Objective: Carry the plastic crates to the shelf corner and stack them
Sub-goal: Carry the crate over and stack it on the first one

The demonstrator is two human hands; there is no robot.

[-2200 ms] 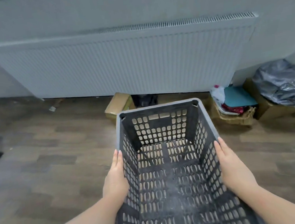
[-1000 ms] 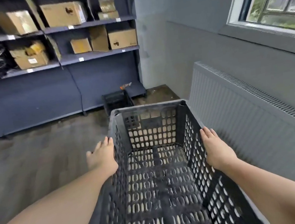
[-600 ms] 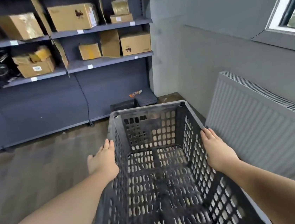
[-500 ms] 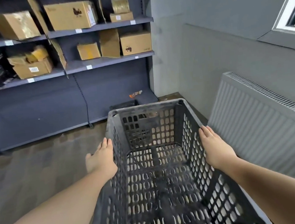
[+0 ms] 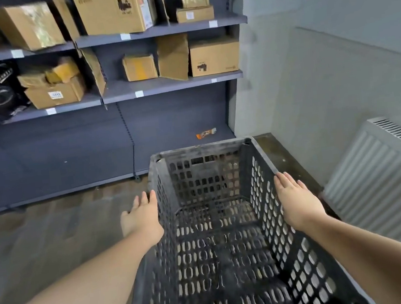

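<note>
A stockroom or shop back room: dark grey metal shelving (image 5: pixel 166 83) with white price-label strips fills the 10 to 12 o'clock side, loaded with taped cardboard boxes (image 5: pixel 213 55). At 3 o'clock a white panel radiator (image 5: pixel 382 181) lines a plain grey wall above wood-effect flooring (image 5: pixel 49 234).

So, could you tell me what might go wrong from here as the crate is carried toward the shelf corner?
1. Both the left hand and the right hand press flat on the outer walls of the crate, fingers not hooked in, so it might slip down.
2. The radiator is close on the right; the crate's side or the right arm could knock it.
3. The crate blocks the view of the floor ahead, so whatever lies there could be bumped when setting it down.
</note>
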